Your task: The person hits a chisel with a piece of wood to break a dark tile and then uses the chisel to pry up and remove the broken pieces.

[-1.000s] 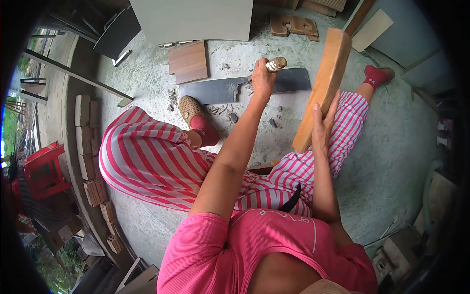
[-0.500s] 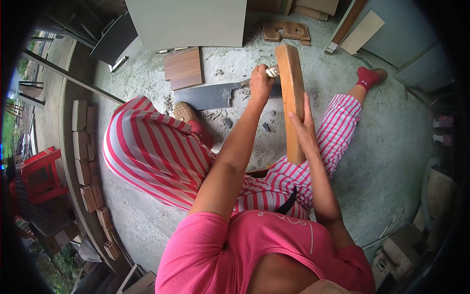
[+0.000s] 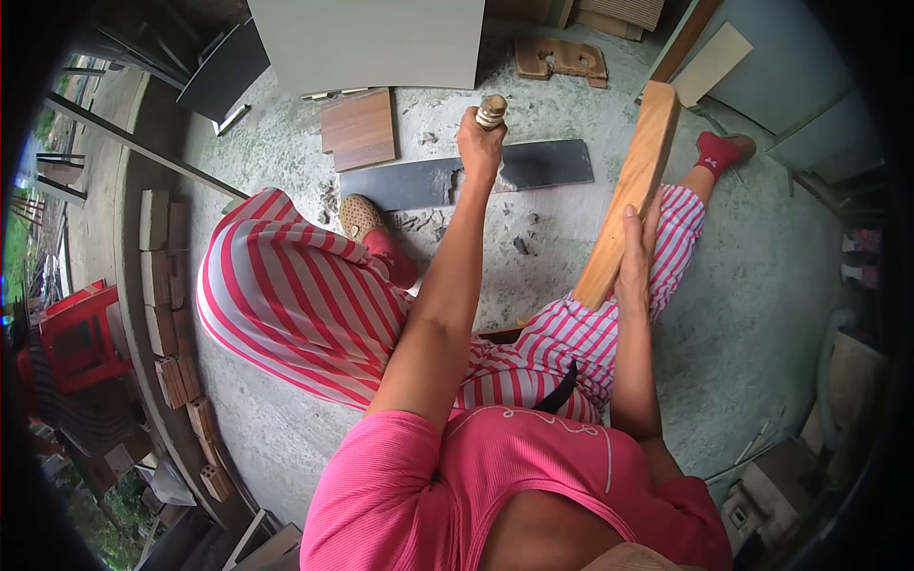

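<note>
My left hand (image 3: 481, 147) is wrapped round the handle of a tool (image 3: 491, 112), whose banded end points up; its lower part is hidden below the fist. Beneath it a dark flat board (image 3: 543, 165) lies on the floor, with a ragged broken patch near its middle. My right hand (image 3: 636, 252) grips a long wooden block (image 3: 633, 190) near its lower end, the block slanting up and to the right above my striped trouser leg. The block and the tool handle are apart.
Dark fragments (image 3: 520, 246) lie on the concrete floor. A brown wooden panel (image 3: 360, 131) is beside my shoe (image 3: 359, 217). A large pale board (image 3: 371, 43) and a cut brown piece (image 3: 560, 61) lie farther ahead. Bricks (image 3: 155, 223) line the left side.
The wooden block has swung away to the right from the tool handle. My left hand has moved slightly left, and the handle end now points up. More of the dark board shows.
</note>
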`<state>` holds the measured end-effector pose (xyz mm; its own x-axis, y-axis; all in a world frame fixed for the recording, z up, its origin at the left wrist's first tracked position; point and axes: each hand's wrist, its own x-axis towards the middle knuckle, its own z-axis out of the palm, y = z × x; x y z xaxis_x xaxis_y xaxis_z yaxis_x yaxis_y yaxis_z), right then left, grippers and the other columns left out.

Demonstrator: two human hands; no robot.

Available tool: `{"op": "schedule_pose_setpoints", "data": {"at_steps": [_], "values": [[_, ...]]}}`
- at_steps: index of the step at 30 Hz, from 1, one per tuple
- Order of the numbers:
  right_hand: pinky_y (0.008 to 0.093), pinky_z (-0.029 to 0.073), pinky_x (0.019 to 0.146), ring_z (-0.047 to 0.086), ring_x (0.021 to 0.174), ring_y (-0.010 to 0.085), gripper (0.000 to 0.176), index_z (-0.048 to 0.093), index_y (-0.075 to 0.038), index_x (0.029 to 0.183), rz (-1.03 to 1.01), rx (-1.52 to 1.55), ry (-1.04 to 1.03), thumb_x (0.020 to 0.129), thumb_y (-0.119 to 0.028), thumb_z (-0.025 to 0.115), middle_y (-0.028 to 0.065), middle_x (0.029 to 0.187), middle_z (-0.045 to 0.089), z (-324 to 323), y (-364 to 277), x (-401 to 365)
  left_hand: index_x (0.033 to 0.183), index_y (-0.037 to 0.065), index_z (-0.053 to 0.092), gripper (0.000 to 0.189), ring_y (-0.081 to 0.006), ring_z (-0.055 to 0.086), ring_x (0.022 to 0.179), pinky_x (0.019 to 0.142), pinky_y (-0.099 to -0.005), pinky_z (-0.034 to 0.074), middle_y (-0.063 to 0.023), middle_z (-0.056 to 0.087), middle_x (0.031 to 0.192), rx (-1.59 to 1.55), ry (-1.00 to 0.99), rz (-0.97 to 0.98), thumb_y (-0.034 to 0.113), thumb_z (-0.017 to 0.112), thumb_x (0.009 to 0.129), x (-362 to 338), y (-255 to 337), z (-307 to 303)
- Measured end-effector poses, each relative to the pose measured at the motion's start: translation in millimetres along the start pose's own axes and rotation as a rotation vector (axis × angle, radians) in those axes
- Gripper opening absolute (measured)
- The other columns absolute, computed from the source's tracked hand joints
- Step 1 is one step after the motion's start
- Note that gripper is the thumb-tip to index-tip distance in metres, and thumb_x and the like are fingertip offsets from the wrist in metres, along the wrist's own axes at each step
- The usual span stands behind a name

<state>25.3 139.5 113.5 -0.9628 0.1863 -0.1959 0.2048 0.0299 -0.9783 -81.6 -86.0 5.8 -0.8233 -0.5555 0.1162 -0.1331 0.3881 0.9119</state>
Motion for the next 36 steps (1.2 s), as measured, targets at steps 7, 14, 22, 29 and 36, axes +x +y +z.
{"op": "schedule_pose_setpoints", "data": {"at_steps": [7, 14, 22, 29, 36], "values": [[0.0393, 0.024, 0.108, 0.025, 0.134, 0.0352, 0.082, 0.01, -0.006, 0.147, 0.338, -0.058, -0.05, 0.087, -0.041, 0.053, 0.0226, 0.148, 0.019, 17, 102, -10, 0.093, -0.002, 0.051, 0.026, -0.0152, 0.057, 0.066, 0.068, -0.0309, 0.052, -0.007, 0.057, 0.075, -0.49, 0.178, -0.118, 0.01, 0.066, 0.076, 44, 6, -47], [0.0355, 0.031, 0.104, 0.036, 0.128, 0.0354, 0.089, 0.006, -0.005, 0.146, 0.458, -0.282, -0.114, 0.084, -0.04, 0.059, 0.0255, 0.142, 0.029, 35, 124, 13, 0.094, 0.0, 0.053, 0.026, -0.0149, 0.058, 0.071, 0.064, -0.0284, 0.053, -0.0059, 0.056, 0.082, -0.479, 0.179, -0.1, 0.014, 0.069, 0.079, 52, 12, -82], [0.0445, 0.039, 0.095, 0.05, 0.109, 0.0437, 0.094, 0.007, -0.014, 0.146, 0.217, -0.61, -0.091, 0.077, -0.031, 0.068, 0.0299, 0.12, 0.049, 40, 187, 30, 0.088, 0.003, 0.052, 0.029, -0.019, 0.058, 0.05, 0.045, -0.0318, 0.052, -0.0096, 0.057, 0.074, -0.516, 0.132, -0.627, 0.023, 0.069, 0.077, 30, -57, -99], [0.043, 0.037, 0.095, 0.048, 0.111, 0.0335, 0.057, 0.038, -0.015, 0.136, -0.27, -0.988, -0.295, 0.085, -0.027, 0.06, 0.0166, 0.115, 0.053, 94, 138, 69, 0.072, 0.005, 0.051, 0.023, -0.0183, 0.053, 0.042, 0.037, -0.0304, 0.046, -0.007, 0.054, 0.061, -0.574, 0.103, -0.902, 0.019, 0.068, 0.078, -13, -123, -84], [0.0421, 0.045, 0.087, 0.055, 0.105, 0.0335, 0.058, 0.038, -0.016, 0.135, -0.123, -1.02, -0.619, 0.083, -0.027, 0.062, 0.0179, 0.116, 0.056, 180, 150, 110, 0.072, 0.002, 0.054, 0.024, -0.0185, 0.056, 0.045, 0.039, -0.0285, 0.049, -0.0071, 0.056, 0.063, -0.181, 0.131, -0.833, 0.021, 0.068, 0.077, -23, -128, -70]]}}
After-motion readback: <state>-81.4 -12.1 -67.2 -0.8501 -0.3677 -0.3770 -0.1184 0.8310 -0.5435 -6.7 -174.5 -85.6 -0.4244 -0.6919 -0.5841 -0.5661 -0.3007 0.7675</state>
